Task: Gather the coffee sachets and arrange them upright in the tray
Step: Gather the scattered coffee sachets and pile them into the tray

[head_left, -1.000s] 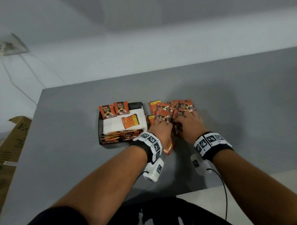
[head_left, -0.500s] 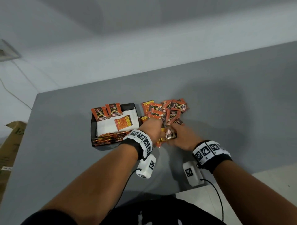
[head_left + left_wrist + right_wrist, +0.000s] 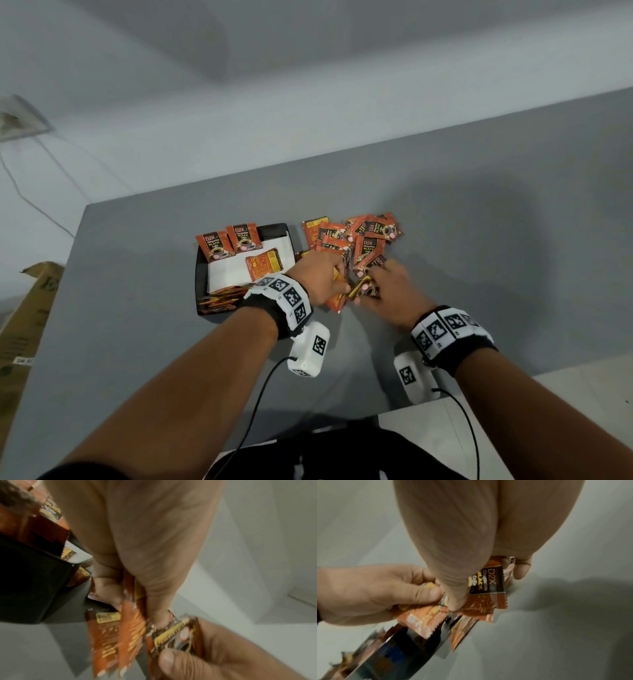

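coffee sachets (image 3: 356,240) lie in a loose orange heap on the grey table (image 3: 479,240), just beyond the fingertips of both hands. the left hand (image 3: 317,279) pinches a small bunch of sachets (image 3: 132,632) between thumb and curled fingers, and their lower ends hang down below the palm. the right hand (image 3: 394,289) sits right beside it, thumb to thumb, and pinches one sachet (image 3: 488,588) of its own, thumb on the printed face, fingers curled behind; that packet touches the bunch in the left hand. from the right wrist view the words "d2x" and "black" read plainly on it.

to the left of the left hand, just beside its wrist, stands the black tray (image 3: 200,274) with a white sheet (image 3: 226,274) on its floor. two sachets (image 3: 227,243) stand upright against the tray's far wall, away from the hands. another one (image 3: 263,263) lies flat on the white sheet, close to the left knuckles. a row of sachets (image 3: 224,296) is packed on edge along the tray's near wall, partly hidden behind the left wrist band (image 3: 286,301).

a cardboard box (image 3: 24,325) stands well off to the left of the left arm, past the table's edge.
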Demonstrator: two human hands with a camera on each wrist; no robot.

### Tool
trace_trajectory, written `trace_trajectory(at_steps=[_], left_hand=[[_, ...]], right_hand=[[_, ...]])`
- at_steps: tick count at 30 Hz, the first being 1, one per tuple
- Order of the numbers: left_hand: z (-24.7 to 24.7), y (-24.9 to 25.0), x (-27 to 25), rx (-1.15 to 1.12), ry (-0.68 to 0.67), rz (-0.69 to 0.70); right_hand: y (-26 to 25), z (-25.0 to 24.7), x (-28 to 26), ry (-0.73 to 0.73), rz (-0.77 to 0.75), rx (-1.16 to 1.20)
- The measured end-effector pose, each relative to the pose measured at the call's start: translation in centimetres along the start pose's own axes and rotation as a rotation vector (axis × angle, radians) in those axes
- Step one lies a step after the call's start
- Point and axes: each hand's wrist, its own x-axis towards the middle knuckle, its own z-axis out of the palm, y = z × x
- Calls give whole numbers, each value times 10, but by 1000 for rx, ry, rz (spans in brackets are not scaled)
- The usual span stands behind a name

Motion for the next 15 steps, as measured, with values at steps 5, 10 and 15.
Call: trace_trajectory(at_steps=[5, 10, 15], left_hand=[[9, 8, 0, 41, -31, -92], [44, 17, 1, 143, 44, -283], [58, 17, 0, 171, 44, -337]], right_hand=[[12, -33, 3, 172, 69, 184], [25, -27, 29, 224, 150, 313], [44, 14, 51, 155, 214, 139]])
